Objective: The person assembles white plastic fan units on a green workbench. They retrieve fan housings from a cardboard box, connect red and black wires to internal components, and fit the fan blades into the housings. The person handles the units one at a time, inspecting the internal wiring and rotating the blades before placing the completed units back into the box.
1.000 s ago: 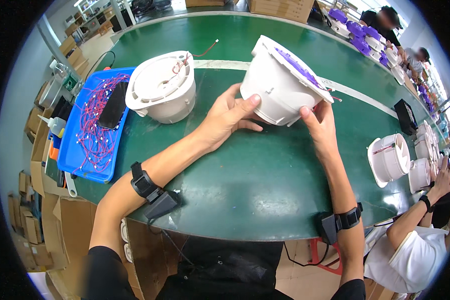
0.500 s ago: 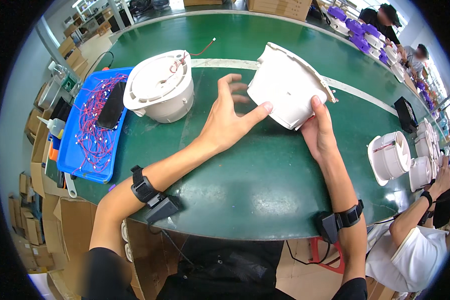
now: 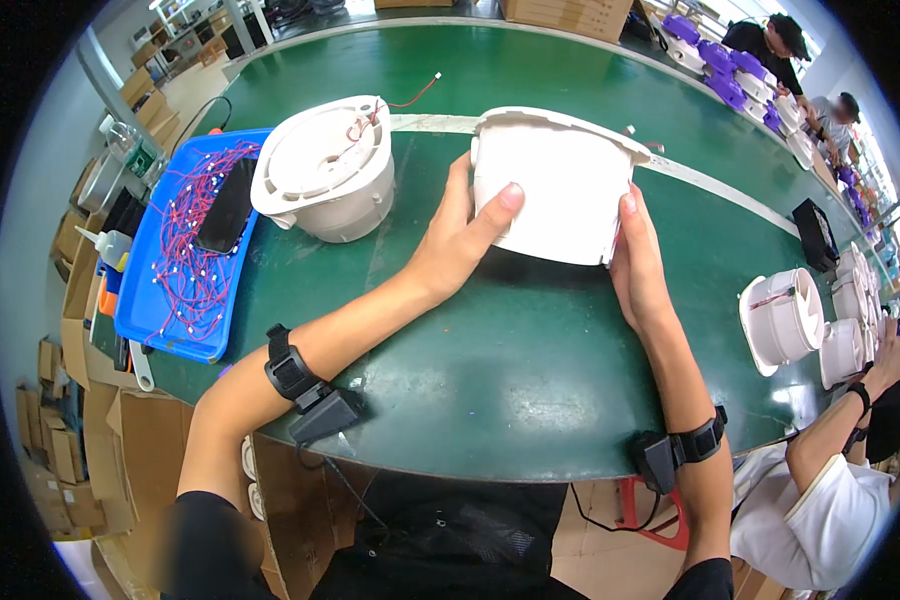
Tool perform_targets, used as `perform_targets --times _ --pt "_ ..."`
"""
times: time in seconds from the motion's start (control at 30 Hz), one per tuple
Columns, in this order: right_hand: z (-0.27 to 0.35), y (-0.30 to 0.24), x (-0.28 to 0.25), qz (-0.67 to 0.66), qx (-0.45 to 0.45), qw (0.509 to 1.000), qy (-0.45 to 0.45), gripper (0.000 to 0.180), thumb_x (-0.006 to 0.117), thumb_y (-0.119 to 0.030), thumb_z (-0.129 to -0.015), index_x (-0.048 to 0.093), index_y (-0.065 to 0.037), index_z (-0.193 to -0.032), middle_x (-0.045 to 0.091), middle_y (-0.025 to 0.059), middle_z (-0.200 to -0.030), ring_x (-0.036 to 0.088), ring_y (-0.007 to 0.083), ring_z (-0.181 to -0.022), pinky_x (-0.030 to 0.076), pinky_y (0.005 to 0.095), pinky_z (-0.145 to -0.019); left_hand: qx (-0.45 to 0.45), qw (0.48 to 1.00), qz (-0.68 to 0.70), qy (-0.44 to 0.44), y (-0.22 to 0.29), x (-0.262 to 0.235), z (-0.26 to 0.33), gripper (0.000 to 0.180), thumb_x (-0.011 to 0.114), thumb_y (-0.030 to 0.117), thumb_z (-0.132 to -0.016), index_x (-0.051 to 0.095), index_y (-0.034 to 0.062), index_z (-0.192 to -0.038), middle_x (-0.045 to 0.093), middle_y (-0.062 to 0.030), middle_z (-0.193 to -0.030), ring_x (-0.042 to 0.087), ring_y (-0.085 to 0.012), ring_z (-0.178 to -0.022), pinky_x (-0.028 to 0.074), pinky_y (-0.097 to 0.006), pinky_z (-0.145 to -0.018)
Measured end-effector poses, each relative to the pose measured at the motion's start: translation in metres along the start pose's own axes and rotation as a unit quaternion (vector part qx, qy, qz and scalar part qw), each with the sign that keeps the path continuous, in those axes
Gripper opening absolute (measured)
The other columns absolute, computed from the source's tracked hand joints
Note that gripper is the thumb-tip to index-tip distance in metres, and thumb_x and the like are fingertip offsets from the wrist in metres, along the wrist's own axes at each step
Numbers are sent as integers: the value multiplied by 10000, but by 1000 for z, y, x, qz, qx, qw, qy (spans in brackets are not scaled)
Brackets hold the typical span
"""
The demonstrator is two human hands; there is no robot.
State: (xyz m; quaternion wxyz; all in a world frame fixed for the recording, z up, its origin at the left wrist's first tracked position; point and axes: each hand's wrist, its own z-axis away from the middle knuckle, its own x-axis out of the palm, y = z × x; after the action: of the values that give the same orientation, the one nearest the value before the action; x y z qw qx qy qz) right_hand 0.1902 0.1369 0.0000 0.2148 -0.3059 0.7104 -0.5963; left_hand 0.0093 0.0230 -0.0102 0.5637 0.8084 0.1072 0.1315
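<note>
Landmark: white plastic housing [image 3: 555,195], sitting on the green worktop [image 3: 490,370] just ahead of the person.

Far left of the housing: blue tray [image 3: 175,300] is lying at the worktop edge, holding red wire leads [image 3: 185,250] and a dark phone-like slab [image 3: 228,205]; probably parked there to keep loose leads together within reach.

Left of the housing, just beside it: second white round housing [image 3: 325,180] is resting with its flat face tipped up, a red lead trailing from its top.

Left hand [image 3: 455,245] is pressing on the housing's near left side, grip spread, thumb up on the wall, fingers behind it. Right hand [image 3: 640,265] is bracing the right edge, fingers flat against it, not closed round anything. The two palms appear to be steadying the piece between them.

Housing itself: smooth, matte white, tub-shaped, flanged rim tilting away from the person.

Right of the housing, well apart: more white fan-like units [image 3: 782,320] are standing near a co-worker's arm [image 3: 850,410].
</note>
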Motion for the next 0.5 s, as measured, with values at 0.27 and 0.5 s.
perform_targets --times 0.27,0.5 --pt "0 -11 4 -112 28 993 25 666 385 -525 -1008 305 -41 -1460 440 159 -1397 449 283 -1282 390 423 -1035 -56 993 101 -13 4 4 2 785 498 580 -951 251 23 -1445 427 -134 -1368 452 -219 -1258 389 -371 -1037" --pt "0 -12 8 -88 31 996 -5 655 379 -534 -1006 196 -167 -1516 344 100 -1487 422 278 -1315 399 486 -1029 -122 957 247 -93 5 -3 -3 778 462 610 -955 238 73 -1471 430 -133 -1385 456 -263 -1278 383 -476 -1063"
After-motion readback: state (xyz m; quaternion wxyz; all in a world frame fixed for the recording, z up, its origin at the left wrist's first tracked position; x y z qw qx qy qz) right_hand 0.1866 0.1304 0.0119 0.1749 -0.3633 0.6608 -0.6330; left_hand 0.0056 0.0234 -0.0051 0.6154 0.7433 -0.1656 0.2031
